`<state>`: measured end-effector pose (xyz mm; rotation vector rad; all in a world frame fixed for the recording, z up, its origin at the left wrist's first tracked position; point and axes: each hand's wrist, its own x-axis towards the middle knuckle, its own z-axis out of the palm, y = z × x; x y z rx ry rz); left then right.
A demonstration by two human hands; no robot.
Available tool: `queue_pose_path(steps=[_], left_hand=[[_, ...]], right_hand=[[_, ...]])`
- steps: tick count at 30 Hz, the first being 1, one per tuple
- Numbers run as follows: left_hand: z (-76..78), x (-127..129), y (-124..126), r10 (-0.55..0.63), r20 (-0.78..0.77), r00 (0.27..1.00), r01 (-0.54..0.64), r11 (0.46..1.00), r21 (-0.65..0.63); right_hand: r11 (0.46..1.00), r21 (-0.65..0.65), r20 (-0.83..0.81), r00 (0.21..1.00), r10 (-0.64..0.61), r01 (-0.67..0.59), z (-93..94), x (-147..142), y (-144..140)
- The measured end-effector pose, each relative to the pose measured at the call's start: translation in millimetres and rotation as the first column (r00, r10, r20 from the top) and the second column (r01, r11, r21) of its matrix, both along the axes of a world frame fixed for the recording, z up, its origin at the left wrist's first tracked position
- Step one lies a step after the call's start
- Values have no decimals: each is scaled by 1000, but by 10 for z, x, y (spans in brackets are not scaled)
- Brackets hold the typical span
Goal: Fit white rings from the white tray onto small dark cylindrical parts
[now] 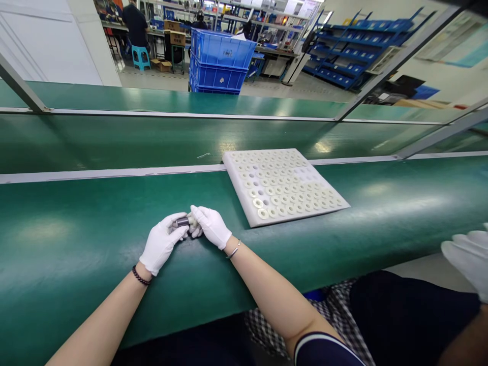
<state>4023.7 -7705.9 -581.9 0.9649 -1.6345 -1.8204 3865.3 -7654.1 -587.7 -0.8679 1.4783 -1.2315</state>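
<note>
A long green conveyor table (76, 244) runs across a factory floor. Near its front edge, the white-gloved left hand (162, 243) and right hand (211, 225) meet, fingers pinching a small dark metal cylinder (182, 222) between them, left of a white foam tray of rings (282, 185).

— What have we got between our fingers?
— A small dark metal cylinder (182, 222), lying sideways, with a pale ring (191, 222) at its right end.
— Where do we hold them?
— Just above the green bench (76, 229), near its front edge, left of the white tray (247, 203).
</note>
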Motion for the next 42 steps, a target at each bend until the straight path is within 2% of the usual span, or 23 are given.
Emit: queue_pose_path(steps=[4, 7, 12, 21, 30, 36, 42], left_hand=[[18, -7, 2, 11, 10, 1000, -11, 1000, -17], [41, -11, 5, 10, 12, 1000, -10, 999, -41], [41, -7, 7, 3, 21, 1000, -2, 998, -62], [48, 2, 23, 1, 33, 999, 1, 998, -56], [32, -8, 11, 17, -3, 1000, -17, 997, -76], [88, 10, 15, 4, 4, 1000, -4, 993, -118], [159, 31, 16, -6, 61, 998, 12, 995, -103]], right_hand=[[999, -43, -60, 998, 9, -12, 7, 3, 21], [994, -88, -105, 993, 57, -67, 3, -2, 36], [992, -38, -142, 983, 117, -124, 0, -14, 31], [995, 11, -115, 988, 104, -104, 54, 3, 34], [991, -109, -170, 984, 52, -72, -31, 23, 47], [986, -159, -187, 982, 13, -43, -73, 43, 57], [993, -90, -178, 983, 53, -70, -37, 42, 67]])
